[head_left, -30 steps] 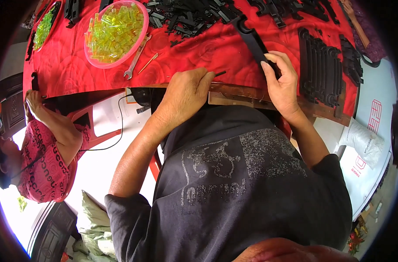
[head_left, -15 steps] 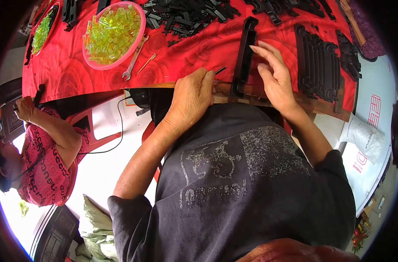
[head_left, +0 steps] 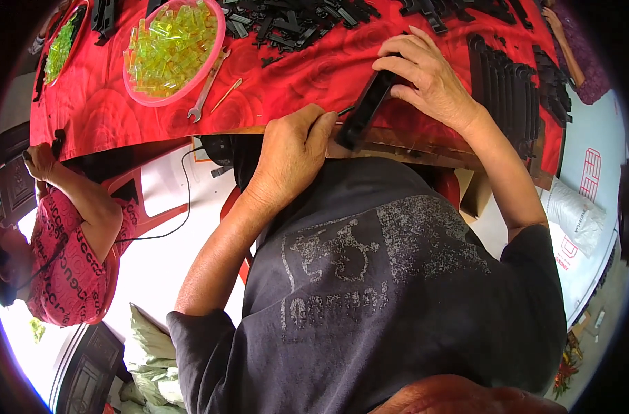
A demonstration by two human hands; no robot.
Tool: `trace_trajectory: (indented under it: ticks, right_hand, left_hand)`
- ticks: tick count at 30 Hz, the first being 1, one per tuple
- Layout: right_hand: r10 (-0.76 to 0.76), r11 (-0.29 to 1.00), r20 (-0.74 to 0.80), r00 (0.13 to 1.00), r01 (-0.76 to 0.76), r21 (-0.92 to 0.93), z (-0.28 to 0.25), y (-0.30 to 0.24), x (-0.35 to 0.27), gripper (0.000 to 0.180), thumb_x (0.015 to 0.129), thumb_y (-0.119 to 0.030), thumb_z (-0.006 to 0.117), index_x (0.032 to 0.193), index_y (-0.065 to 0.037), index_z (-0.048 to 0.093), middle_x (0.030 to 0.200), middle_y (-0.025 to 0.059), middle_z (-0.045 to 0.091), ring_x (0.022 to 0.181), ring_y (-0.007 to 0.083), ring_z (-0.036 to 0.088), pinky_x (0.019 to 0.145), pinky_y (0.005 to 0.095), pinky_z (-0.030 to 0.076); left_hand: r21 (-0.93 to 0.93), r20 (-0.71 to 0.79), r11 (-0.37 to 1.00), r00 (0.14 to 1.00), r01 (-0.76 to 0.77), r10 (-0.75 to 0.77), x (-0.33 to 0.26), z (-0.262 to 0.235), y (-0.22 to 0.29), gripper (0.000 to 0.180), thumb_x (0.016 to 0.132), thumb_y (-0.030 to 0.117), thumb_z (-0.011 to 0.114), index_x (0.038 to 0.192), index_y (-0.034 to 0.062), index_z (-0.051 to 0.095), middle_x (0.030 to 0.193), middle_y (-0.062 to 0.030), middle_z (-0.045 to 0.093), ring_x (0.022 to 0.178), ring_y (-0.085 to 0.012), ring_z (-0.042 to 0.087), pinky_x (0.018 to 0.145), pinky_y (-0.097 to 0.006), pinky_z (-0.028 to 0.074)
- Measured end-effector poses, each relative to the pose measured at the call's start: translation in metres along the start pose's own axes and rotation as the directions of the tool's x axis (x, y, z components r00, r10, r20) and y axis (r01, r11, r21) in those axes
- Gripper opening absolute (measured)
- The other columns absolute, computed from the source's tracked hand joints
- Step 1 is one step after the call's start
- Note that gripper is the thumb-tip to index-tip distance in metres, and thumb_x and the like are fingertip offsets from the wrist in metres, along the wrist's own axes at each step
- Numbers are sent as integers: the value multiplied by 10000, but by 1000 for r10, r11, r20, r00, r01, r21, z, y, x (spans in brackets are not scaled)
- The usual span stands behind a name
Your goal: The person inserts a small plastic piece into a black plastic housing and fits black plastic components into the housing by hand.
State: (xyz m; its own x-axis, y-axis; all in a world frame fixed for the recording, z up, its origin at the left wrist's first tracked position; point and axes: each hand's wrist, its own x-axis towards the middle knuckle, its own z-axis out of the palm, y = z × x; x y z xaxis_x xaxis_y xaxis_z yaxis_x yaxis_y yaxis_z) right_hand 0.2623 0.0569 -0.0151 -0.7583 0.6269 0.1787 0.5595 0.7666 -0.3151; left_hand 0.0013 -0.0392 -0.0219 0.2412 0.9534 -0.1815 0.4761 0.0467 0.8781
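Observation:
My right hand (head_left: pixel 428 79) is closed around the upper end of a long black plastic channel-shaped part (head_left: pixel 368 107). That part slants over the table's front edge, its lower end blurred by motion and close to my left fingers. At the edge my left hand (head_left: pixel 293 148) is closed, with a thin dark rod (head_left: pixel 347 110) sticking out past the thumb; the rest of what it holds is hidden. To the right, several similar long black parts (head_left: pixel 505 96) lie side by side in a row.
A red cloth (head_left: pixel 280 83) covers the table. On it are a pink basin (head_left: pixel 161 103) of yellow-green clear pieces, a wrench (head_left: pixel 209 88), a thin wooden stick (head_left: pixel 226 95) and a heap of small black parts (head_left: pixel 293 27). Another person in a pink patterned shirt (head_left: pixel 69 255) sits at left.
My right hand has moved from beside the black part to grip its upper end. The part has tilted, its lower end shifting left toward my left hand, which stays closed.

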Motion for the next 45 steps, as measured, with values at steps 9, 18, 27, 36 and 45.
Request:
trace_trajectory:
  ticks: [9, 18, 27, 36, 45]
  right_hand:
    - [81, 989, -99, 992, -67, 135, 6, -16, -16, 409, 625, -48, 841, 1000, -45, 679, 958, 68, 589, 927, 255, 596, 818, 373, 504]
    - [149, 975, -154, 977, -119, 188, 10, -23, -25, 409, 601, -12, 851, 973, -22, 683, 946, 73, 603, 896, 252, 609, 771, 350, 524]
    - [150, 966, -179, 972, -106, 236, 16, -20, -27, 441, 593, 12, 835, 1010, -27, 697, 973, 80, 616, 899, 261, 605, 757, 349, 506]
    - [118, 977, -337, 934, -49, 207, 18, -21, -37, 360, 612, -38, 839, 944, -46, 700, 1048, 77, 657, 979, 263, 640, 854, 376, 510]
    - [53, 994, -313, 948, -22, 103, 27, -20, -37, 275, 639, -54, 812, 895, -54, 712, 1047, 47, 701, 978, 244, 675, 869, 387, 491]
  left_hand:
    - [71, -44, 997, 998, -34, 38, -6, -15, 26, 173, 964, 138, 613, 985, -30, 648, 809, -199, 680, 744, -312, 689, 680, -371, 515]
    - [279, -32, 939, 975, -204, 221, 0, -7, 27, 125, 907, 142, 647, 941, 23, 625, 813, -184, 644, 780, -394, 652, 659, -494, 513]
    - [424, 109, 887, 983, -181, 149, 6, -12, 36, 165, 939, 132, 614, 885, 18, 508, 715, -192, 604, 708, -425, 624, 611, -510, 471]
    - [533, 183, 806, 965, -257, 187, 18, -12, 34, 200, 953, 202, 602, 867, 50, 505, 645, -194, 586, 638, -422, 621, 547, -525, 460]
    - [606, 296, 729, 941, -319, 165, 26, -7, 36, 95, 806, 58, 604, 871, 22, 544, 666, -170, 651, 632, -362, 680, 556, -467, 533]
